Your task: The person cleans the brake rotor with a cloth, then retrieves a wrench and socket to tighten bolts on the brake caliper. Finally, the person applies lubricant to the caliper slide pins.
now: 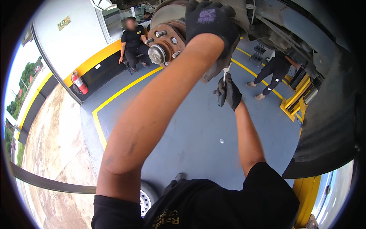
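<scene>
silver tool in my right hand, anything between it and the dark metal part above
Nothing visible: the silver tool points up from the right hand to the lower edge of the dark metal part. Whether its tip touches, I can't tell.

Workshop bay, floor [187, 133] painted blue-grey, with a yellow line [95, 112] turning a corner at left. Wall [72, 44] white above, then a yellow band [100, 56], dark below; small sign [64, 23] high up. Window [113, 20] in a pale frame; seat [129, 65] below. Red fire extinguisher [79, 82] at the wall's foot. Left side open: pale, stained concrete [57, 141], greenery [27, 74] beyond, bright daylight. Yellow lift post [296, 100] at right.
</scene>
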A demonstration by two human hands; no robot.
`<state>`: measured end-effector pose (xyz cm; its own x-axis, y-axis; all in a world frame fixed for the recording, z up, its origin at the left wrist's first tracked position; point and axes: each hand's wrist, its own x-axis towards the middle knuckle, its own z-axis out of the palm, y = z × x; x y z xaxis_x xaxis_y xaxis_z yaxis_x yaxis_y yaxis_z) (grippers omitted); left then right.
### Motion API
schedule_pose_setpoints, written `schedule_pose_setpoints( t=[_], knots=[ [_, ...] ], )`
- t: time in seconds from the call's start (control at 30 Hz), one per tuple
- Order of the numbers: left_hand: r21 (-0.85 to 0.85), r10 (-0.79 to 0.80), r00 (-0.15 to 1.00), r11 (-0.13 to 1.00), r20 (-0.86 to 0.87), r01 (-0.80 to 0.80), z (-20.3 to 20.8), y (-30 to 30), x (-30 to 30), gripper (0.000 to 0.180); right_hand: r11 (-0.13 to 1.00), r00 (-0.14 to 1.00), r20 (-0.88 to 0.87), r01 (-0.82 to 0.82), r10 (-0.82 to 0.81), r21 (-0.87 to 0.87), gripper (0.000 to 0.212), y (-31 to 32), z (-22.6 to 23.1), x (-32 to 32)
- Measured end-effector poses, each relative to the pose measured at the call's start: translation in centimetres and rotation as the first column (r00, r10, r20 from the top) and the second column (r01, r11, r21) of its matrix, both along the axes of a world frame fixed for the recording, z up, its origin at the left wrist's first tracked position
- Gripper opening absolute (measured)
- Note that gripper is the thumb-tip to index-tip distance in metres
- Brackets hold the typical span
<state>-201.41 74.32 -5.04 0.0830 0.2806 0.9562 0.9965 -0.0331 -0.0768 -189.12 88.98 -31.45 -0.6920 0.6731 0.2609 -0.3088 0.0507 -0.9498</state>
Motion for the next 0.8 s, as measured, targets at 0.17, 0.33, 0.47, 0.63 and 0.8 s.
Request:
schedule_pose_setpoints(
  t=[0.17,0.33,0.47,0.63,0.8],
  knots=[
    [-0.200,0.084,0.988,0.978,0.132,-0.057,0.8,-0.7,1.1,0.040,0.985,0.986,0.085,0.153,-0.146,-0.075,0.064,-0.3,0.3,-0.7],
    [-0.165,0.042,0.994,0.986,0.102,-0.025,1.0,-0.6,0.9,0.040,0.963,0.959,0.175,0.244,-0.222,-0.116,0.062,-1.6,1.2,0.1],
    [-0.291,0.042,0.991,0.957,0.128,-0.003,0.0,-0.2,0.5,0.038,0.977,0.966,0.169,0.208,-0.197,-0.052,0.063,-1.2,0.5,0.4],
    [-0.150,-0.054,0.987,0.986,0.149,0.076,0.2,-0.4,-0.8,0.035,0.977,0.952,0.238,0.209,-0.191,-0.050,0.062,-2.5,1.5,-0.4],
    [-0.112,-0.123,0.987,0.985,0.104,0.135,1.3,-0.3,-0.6,0.028,0.972,0.979,0.179,0.129,-0.095,-0.194,0.062,-0.1,1.0,0.5]
  ],
)
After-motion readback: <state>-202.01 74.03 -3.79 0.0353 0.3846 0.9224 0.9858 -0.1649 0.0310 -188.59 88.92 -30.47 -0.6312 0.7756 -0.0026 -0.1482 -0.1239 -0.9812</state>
